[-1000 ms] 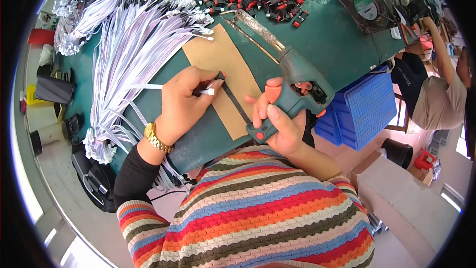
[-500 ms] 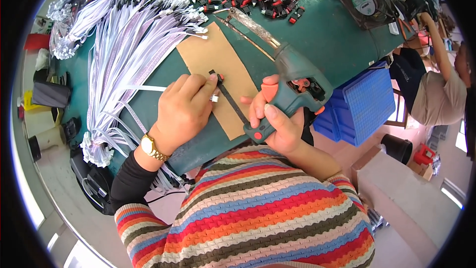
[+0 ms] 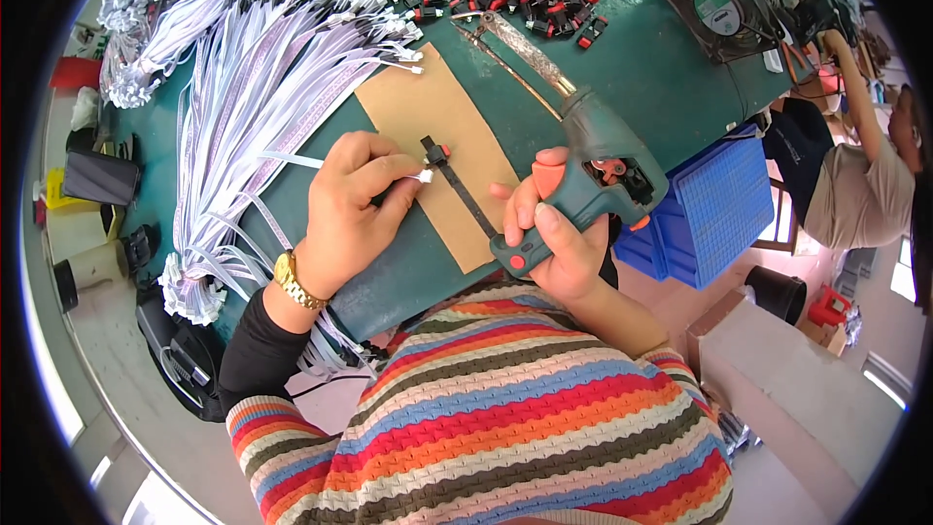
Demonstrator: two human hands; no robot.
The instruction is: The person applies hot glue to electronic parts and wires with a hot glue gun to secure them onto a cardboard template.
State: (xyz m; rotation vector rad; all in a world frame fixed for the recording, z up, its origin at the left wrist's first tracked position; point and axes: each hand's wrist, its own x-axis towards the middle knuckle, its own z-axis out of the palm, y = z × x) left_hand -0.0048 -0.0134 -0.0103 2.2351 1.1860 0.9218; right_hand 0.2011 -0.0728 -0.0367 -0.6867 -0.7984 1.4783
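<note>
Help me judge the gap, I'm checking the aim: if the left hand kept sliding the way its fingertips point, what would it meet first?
Probably the small black and red switch on the tan sheet; the left hand pinches a wire's white connector just short of it, though depth is unclear.

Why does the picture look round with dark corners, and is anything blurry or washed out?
Head view: a fisheye lens bends the green table edge and leaves black corners. The left hand, pinching a white flat ribbon cable, and the right hand on the green pistol-shaped tool look sharp. Daylight washes out the pale floor at lower right; shadows on the table are soft.
</note>
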